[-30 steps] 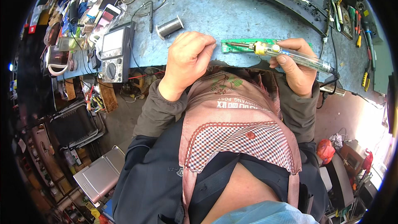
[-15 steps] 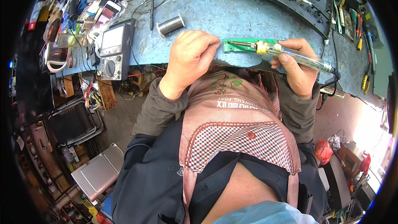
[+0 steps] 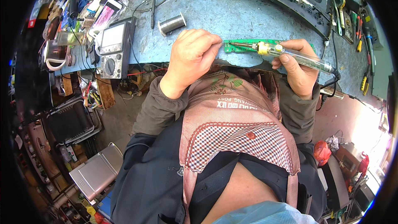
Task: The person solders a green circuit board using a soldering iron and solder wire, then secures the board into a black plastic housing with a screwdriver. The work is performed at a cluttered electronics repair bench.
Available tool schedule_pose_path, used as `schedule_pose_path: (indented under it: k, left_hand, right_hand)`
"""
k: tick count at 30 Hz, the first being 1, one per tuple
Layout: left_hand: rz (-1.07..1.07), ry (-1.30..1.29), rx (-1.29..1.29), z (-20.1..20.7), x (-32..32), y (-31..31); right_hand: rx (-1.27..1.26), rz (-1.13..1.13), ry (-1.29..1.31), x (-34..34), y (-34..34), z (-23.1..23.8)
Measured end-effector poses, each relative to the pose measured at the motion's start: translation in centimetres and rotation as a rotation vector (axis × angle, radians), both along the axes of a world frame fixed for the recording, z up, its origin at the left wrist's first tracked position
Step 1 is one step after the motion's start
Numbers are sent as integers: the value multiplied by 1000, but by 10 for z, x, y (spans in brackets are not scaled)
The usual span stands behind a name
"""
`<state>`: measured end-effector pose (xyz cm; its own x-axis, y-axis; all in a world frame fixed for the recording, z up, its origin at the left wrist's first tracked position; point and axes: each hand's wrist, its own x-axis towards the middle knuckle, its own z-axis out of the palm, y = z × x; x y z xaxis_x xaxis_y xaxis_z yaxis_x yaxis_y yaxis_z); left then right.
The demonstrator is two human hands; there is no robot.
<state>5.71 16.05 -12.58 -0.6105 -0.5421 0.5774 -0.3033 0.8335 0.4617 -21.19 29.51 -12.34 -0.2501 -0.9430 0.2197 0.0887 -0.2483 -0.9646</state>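
My right hand (image 3: 296, 64) is closed round the clear handle of a soldering iron (image 3: 300, 58) with a yellow collar. The iron's metal tip points left and lies over the left end of a narrow green circuit board (image 3: 269, 41) near the bench's front edge. Beside that end of the board, my left hand (image 3: 194, 56) is closed, thumb and fingers pinched together. Whatever it pinches, if anything, cannot be made out. A spool of solder wire (image 3: 172, 24) lies on its side just beyond my left hand.
Left on the blue bench (image 3: 195, 8) are an analog multimeter (image 3: 115, 49), a phone (image 3: 105, 15) and a black test probe (image 3: 153, 13). A large black panel (image 3: 286, 0) lies at the far right. Screwdrivers and pliers (image 3: 365, 37) lie beyond it. The iron's cord hangs at the right.
The view has shifted very slightly. Both hands, the soldering iron and the board keep nearly the same places.
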Motion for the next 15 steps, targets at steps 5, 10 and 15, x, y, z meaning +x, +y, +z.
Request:
schedule_pose_path:
  k: [5,10,15]
  left_hand:
    - [-4,22,-16,-3,-1,-1]
    - [-10,16,-23,-3,0,-2]
    - [-23,5,-27,-2,0,-3]
  right_hand:
    - [2,5,12,0,0,0]
    - [4,0,17,0,0,0]
    - [4,4,32,0,0,1]
